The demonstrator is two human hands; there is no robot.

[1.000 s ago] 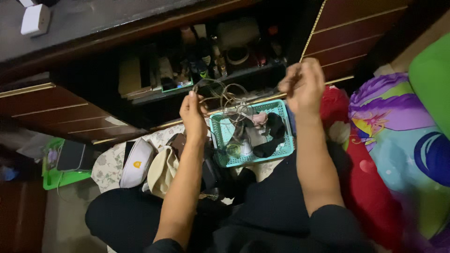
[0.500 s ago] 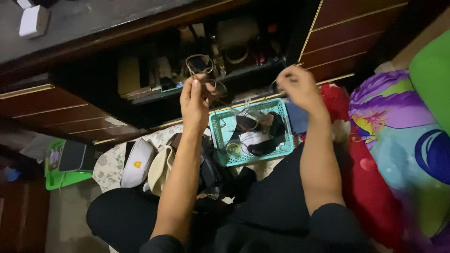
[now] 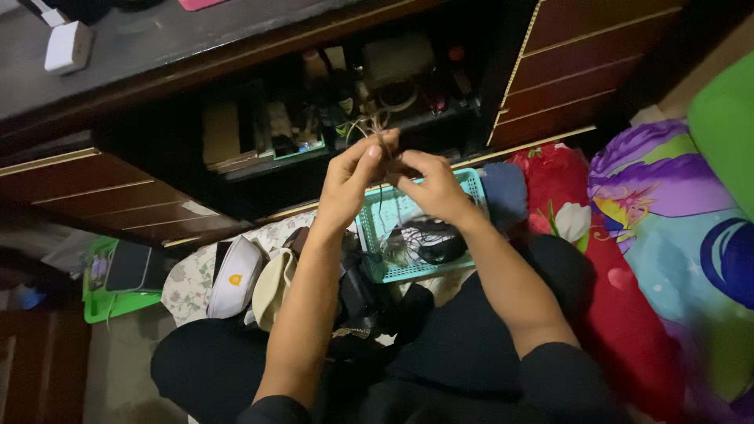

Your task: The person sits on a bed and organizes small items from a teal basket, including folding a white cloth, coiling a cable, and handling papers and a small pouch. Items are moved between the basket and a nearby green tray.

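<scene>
Cord point(image 3: 375, 129), thin and pale, bunched into small loops, is pinched between both hands right above the teal basket point(image 3: 375, 271), just in front of the open dark shelf point(image 3: 314, 149). Left hand point(image 3: 349, 184) is raised with the wrist bent, fingers curled and thumb pressed in, gripping the loops at the top. Right hand point(image 3: 432, 187) comes in from the other side, fingers closed on the same bundle, so the two hands meet fingertip to fingertip. A bit of the cord hangs down toward the basket, though it's blurry so I can't tell exactly where it ends. Both forearms angle up from the lap, left one nearly straight, right one slanting inward.

Basket sits on the person's lap area and holds dark stuff, looks like a black mouse-shaped thing point(image 3: 440, 250) plus more tangled wire. To the left of it lie a white cap point(image 3: 234, 276) and a beige pouch point(image 3: 272, 286) on a floral cloth point(image 3: 188, 279). Further left is a green tray point(image 3: 102, 302) with a dark device. On the right, a colourful blanket point(image 3: 667, 220) in red, purple and blue.
</scene>
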